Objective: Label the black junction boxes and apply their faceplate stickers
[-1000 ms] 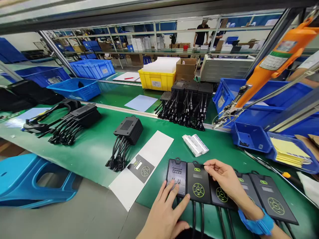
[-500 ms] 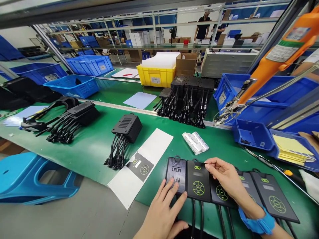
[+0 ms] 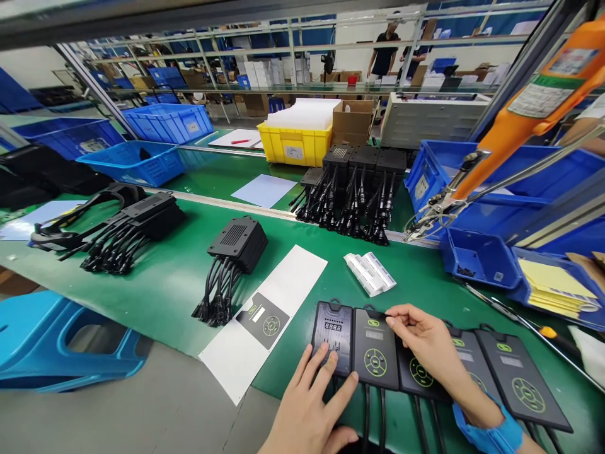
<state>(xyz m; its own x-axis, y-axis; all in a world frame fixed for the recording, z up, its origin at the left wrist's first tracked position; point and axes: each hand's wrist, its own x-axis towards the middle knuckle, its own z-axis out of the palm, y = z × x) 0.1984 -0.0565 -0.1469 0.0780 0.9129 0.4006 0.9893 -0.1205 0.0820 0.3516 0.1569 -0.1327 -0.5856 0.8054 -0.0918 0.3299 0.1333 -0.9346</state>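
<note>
My left hand (image 3: 314, 397) lies with its fingers spread over the lower part of a black controller box (image 3: 332, 317) that has a bare digit display and no printed front. Just right of it is a second controller box (image 3: 375, 340), faced with a dark label bearing green button marks. At that box's top right corner, thumb and forefinger of my right hand (image 3: 418, 331) are pinched together; what lies between them is too small to make out. Under this hand a third controller box (image 3: 418, 372) is partly hidden. Further right are two more labelled boxes (image 3: 522, 378), cables toward me.
A white sheet with one dark label (image 3: 265, 320) lies left of my hands. Nearby are white paper-wrapped packets (image 3: 370, 273) and a black box with cables (image 3: 239, 244). An orange power screwdriver (image 3: 529, 113) hangs at right above blue bins (image 3: 482, 257); a blue stool (image 3: 66, 340) stands left.
The view has shifted slightly. Both hands keep nearly the same places, the left on the bare controller box and the right pinching at the second box's corner.
</note>
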